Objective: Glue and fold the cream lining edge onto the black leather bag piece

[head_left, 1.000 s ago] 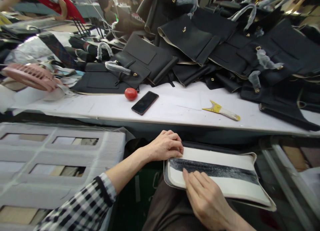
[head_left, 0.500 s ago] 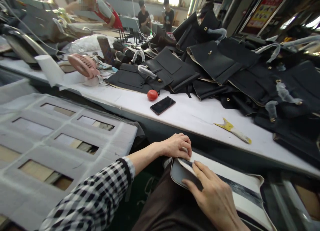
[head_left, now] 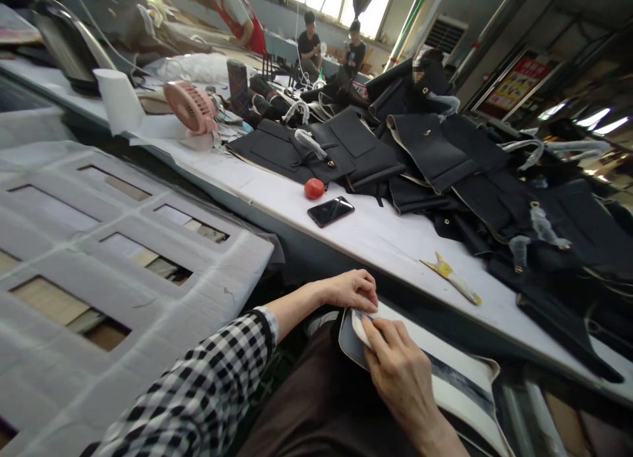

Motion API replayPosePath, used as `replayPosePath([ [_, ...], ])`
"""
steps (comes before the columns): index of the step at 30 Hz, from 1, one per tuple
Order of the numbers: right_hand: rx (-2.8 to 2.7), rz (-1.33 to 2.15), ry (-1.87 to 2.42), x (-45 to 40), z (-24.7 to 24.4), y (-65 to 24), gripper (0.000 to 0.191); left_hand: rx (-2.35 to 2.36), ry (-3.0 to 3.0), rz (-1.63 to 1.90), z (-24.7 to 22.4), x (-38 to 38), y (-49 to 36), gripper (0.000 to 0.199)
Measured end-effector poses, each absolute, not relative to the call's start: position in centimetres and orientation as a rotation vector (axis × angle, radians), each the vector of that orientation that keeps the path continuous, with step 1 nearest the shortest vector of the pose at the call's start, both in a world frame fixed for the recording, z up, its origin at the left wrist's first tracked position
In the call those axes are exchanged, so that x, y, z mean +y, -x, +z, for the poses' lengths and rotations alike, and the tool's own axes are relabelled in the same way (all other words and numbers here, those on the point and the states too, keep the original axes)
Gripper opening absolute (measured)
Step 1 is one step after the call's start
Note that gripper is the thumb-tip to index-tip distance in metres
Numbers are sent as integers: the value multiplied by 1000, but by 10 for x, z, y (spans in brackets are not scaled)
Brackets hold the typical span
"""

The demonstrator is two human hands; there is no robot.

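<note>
On my lap lies a cream bag piece (head_left: 448, 349) with a dark stripe across it and a grey rounded flap (head_left: 350, 341) at its near left end. My left hand (head_left: 352, 291) is closed at the top corner of this end, its fingers curled and pressing the edge. Just below it, my right hand (head_left: 401, 365) pinches the layered edge between thumb and fingers. The two hands almost touch. Whatever lies under the fingertips is hidden.
Ahead runs a white-topped table (head_left: 277, 203) with a tomato-like red object (head_left: 314, 188), a phone (head_left: 331, 211), a yellow-handled tool (head_left: 451, 277), a pink fan (head_left: 190, 107) and heaped black bags (head_left: 430, 153). A covered rack with rectangular openings (head_left: 198, 318) stands left. Several people are farther back.
My right hand has gone from spread fingers to a pinch and moved up and left, closer to my left hand. My left hand stays at the corner. The head view has shifted and tilted.
</note>
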State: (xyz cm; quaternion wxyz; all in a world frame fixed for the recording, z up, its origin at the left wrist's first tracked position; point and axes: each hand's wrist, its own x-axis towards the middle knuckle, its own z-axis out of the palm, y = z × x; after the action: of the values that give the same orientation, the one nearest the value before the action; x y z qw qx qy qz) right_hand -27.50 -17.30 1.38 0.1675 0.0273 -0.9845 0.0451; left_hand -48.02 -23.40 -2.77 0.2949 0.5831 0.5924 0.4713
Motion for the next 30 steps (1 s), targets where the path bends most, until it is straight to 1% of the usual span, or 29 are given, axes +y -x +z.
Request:
replayPosePath([
  [2, -2780, 190, -93, -171, 13, 278, 30, 1564, -1550, 1266, -29, -234, 480, 12],
  [5, -2725, 415, -79, -174, 9, 280, 27, 1567, -1561, 1282, -30, -233, 481, 12],
  [7, -2685, 549, -36, -178, 7, 281, 31, 1587, -1571, 1289, -31, -233, 480, 10],
  [9, -2669, 592, -7, -181, 6, 282, 33, 1624, -1577, 1290, -31, -234, 479, 11],
  [13, -2686, 585, -66, -185, 12, 281, 28, 1720, -1569, 1275, -27, -239, 476, 16],
  [17, -2686, 549, -88, -187, 16, 276, 29, 1764, -1581, 1209, -21, -244, 471, 13],
  [20, -2694, 458, -119, -193, 10, 274, 28, 1791, -1588, 1159, -18, -246, 470, 11],
  [24, -2715, 299, -83, -204, -3, 271, 33, 1846, -1596, 1119, -14, -246, 471, 11],
  [26, -2731, 296, -9, -210, -8, 268, 34, 1878, -1618, 1108, -14, -245, 473, 11],
  [30, -2772, 319, 136, -220, -11, 258, 48, 1927, -1728, 1105, -12, -245, 472, 10],
])
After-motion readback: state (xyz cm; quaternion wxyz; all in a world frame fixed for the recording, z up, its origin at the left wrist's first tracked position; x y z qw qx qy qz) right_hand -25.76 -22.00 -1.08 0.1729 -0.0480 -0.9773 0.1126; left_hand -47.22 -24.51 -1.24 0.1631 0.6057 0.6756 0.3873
